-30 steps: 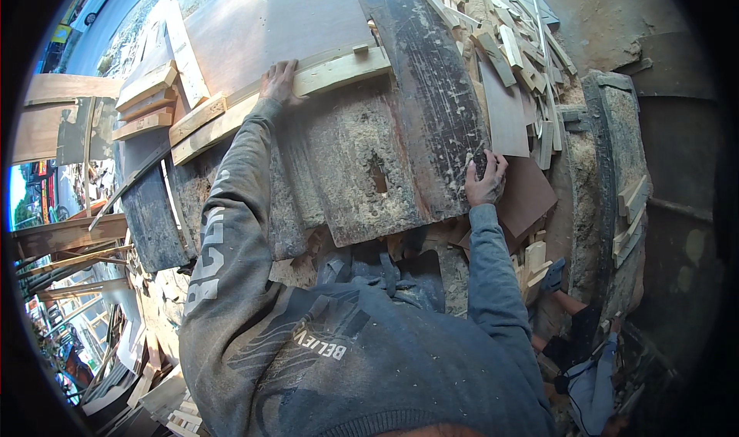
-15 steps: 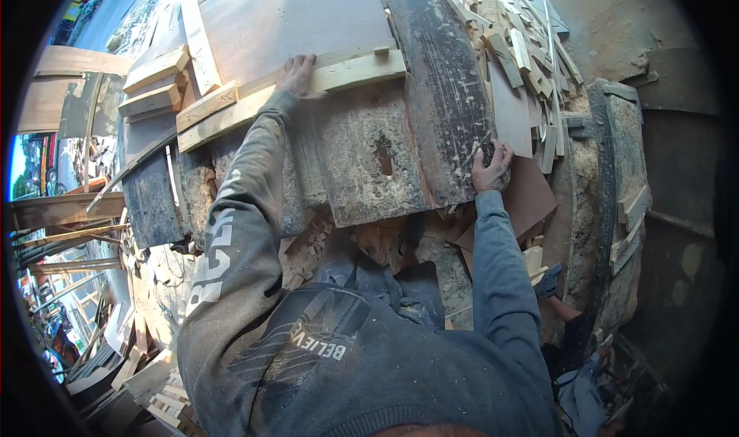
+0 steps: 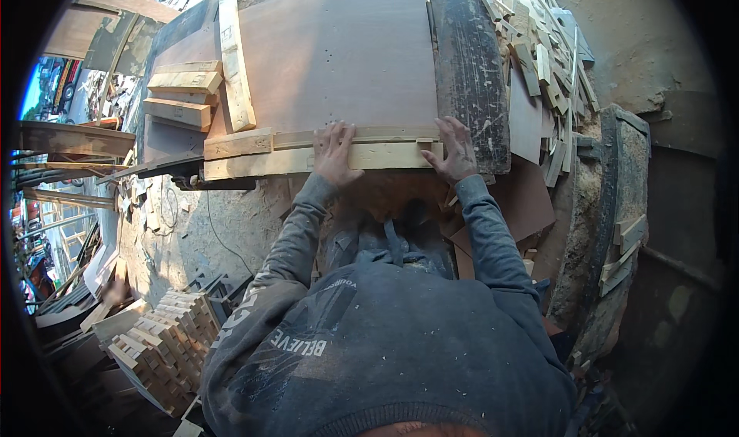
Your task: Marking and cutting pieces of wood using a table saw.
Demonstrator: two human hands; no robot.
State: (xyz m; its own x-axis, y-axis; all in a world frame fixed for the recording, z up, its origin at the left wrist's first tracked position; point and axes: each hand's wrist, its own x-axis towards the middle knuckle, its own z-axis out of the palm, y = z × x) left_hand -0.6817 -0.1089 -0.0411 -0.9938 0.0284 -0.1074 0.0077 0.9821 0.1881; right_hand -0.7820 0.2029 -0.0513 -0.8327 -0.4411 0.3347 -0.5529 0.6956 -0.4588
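Observation:
A pale plywood sheet [image 3: 331, 67] lies over the dark, scarred work surface [image 3: 469, 67], a long light timber batten [image 3: 262, 162] along its near edge. A shorter wood block [image 3: 239, 143] sits on the batten's left part. My left hand [image 3: 332, 152] rests across the batten right of that block, fingers apart on top. My right hand [image 3: 454, 148] is at the batten's right end by a small block, fingers spread over the wood and thumb toward the near edge. Stacked timber pieces [image 3: 181, 94] and a narrow plank [image 3: 235, 56] lie on the sheet's left part.
Piled offcuts [image 3: 543, 67] and a brown board [image 3: 508, 214] are at the right, beside a worn wooden structure [image 3: 616, 167]. A cord [image 3: 219, 248] runs over the dusty ground at lower left, near stacked small blocks [image 3: 158, 352]. Boards and beams [image 3: 73, 137] crowd the left.
The plywood and batten have come toward me, covering the rough surface beneath. My right hand has left the dark surface for the batten's end; my left hand has come down with the batten.

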